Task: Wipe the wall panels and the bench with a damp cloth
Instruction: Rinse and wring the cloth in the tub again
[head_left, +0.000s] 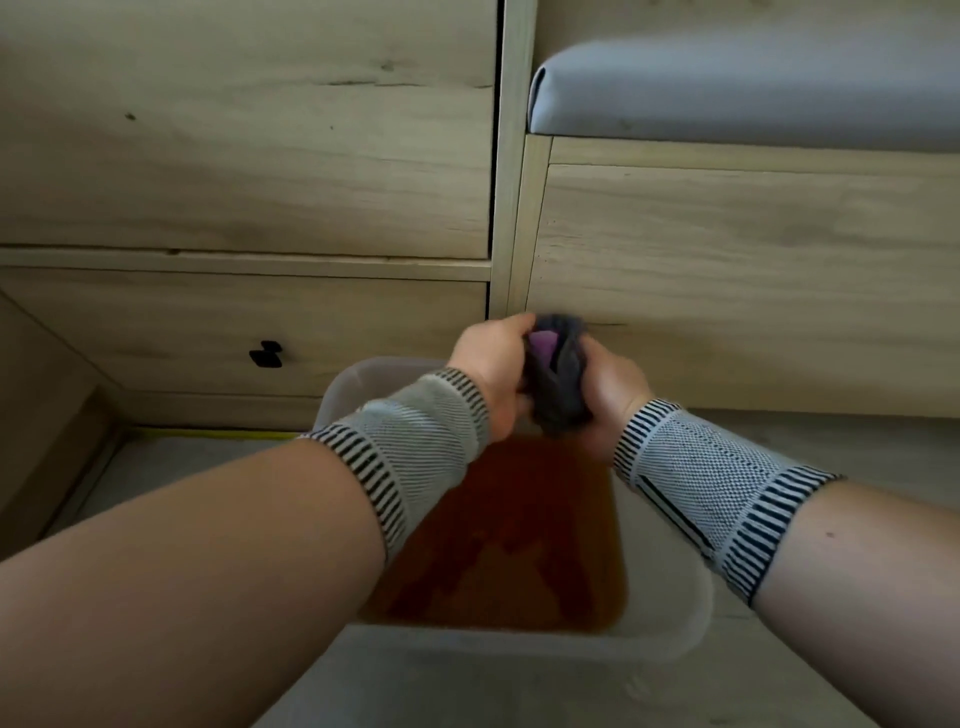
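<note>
Cloth (558, 384) — grey, bunched — gripped by both hands, left (491, 371) and right (613, 389), above a tub (670, 613)

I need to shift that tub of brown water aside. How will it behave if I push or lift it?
The tub looks thin, translucent plastic, so probably flexes. The brown water fills it well up, so likely heavy and prone to slosh over the rim.

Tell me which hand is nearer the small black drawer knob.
Left. The left hand, gripping the bunched dark grey cloth, sits just right of the small black drawer knob; the right hand grips the cloth's far side, farther away.
</note>
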